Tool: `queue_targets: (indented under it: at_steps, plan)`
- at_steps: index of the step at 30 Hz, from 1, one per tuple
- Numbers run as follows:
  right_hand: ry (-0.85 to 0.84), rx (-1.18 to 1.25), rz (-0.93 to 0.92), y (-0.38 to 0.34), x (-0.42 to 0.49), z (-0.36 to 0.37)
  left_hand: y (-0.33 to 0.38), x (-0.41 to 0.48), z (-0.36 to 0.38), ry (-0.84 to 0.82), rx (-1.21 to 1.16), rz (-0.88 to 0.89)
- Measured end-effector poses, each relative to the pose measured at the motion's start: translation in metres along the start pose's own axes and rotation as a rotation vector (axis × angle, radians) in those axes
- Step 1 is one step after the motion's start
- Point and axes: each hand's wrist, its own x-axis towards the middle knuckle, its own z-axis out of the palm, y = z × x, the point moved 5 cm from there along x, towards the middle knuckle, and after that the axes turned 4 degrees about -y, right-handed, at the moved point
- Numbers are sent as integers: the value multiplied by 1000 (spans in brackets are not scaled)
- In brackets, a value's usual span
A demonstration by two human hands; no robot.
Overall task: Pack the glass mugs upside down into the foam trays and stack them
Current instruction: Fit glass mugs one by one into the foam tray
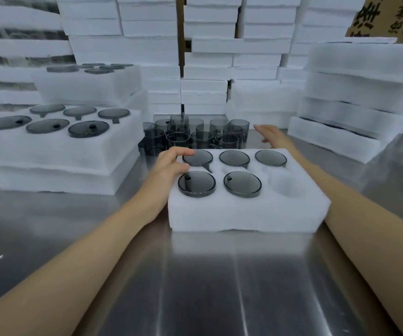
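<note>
A white foam tray [244,214] lies on the steel table in front of me. Several smoky glass mugs sit in it upside down, bases up [242,184]; its near right pocket [286,187] holds nothing. My left hand [169,166] rests on the tray's far left corner, fingertips touching the base of the far left mug [199,157]. My right hand [270,135] hovers behind the tray with fingers straight, beside a cluster of loose upright mugs [195,137].
On the left stands a stack of filled foam trays [57,151], with another filled tray [86,86] behind it. Foam trays [355,112] are piled at the right. Walls of stacked foam [205,69] rise behind. The steel table [207,287] stretches toward me.
</note>
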Motion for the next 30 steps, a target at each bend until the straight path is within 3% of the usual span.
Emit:
queue_targets:
  at_steps: [5,10,16,22,25,30]
  plan:
    - [-57,-524,-315,-6,23,12,-3,3,0,-4,-4,-2]
    - [50,-610,-202,0,37,14,-3,3,-1,-10,-15,1]
    - [188,-476,-17,0,20,-10,-1,1,-2,-23,30,10]
    - [537,171,5,-2,-55,-36,3,-3,-3,-13,40,3]
    - [558,362,74,1,-82,-39,7,-7,-1,-7,72,-8]
    - [612,433,109,-4,-118,-41,10,-20,0,-41,68,1]
